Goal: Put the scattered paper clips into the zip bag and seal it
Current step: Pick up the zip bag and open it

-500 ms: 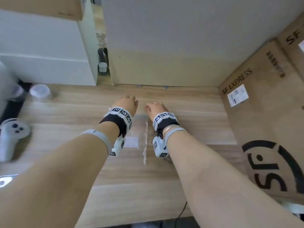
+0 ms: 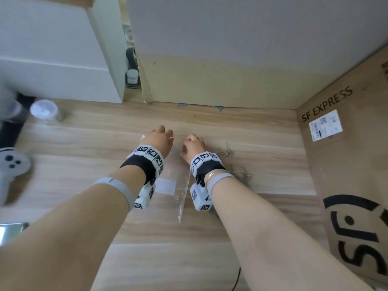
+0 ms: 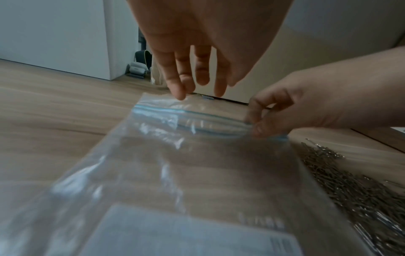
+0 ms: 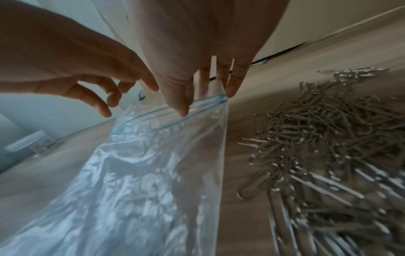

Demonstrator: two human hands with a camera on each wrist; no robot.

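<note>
A clear zip bag [image 2: 178, 171] with a blue zip strip and a white label lies flat on the wooden table, its mouth pointing away from me. My right hand [image 4: 197, 102] pinches the right end of the zip strip [image 3: 260, 124] between thumb and fingers. My left hand [image 3: 197, 90] hovers over the mouth's left corner, fingers hanging loosely, one fingertip [image 3: 180, 96] at the bag's top edge. A heap of silver paper clips [image 2: 227, 152] lies on the table right of the bag [image 4: 153, 164], beside my right wrist. In the right wrist view the paper clips [image 4: 328, 138] are all outside the bag.
A large SF Express cardboard box [image 2: 346, 164] walls off the right side. Another box [image 2: 210, 80] stands at the back, and a white box [image 2: 52, 59] at the back left. A clear jar with a white lid [image 2: 44, 110] and a white controller [image 2: 10, 164] lie at the left.
Both hands stay at the bag's mouth, almost unmoved. The view has shifted a little, and the clips beside my right wrist show more plainly.
</note>
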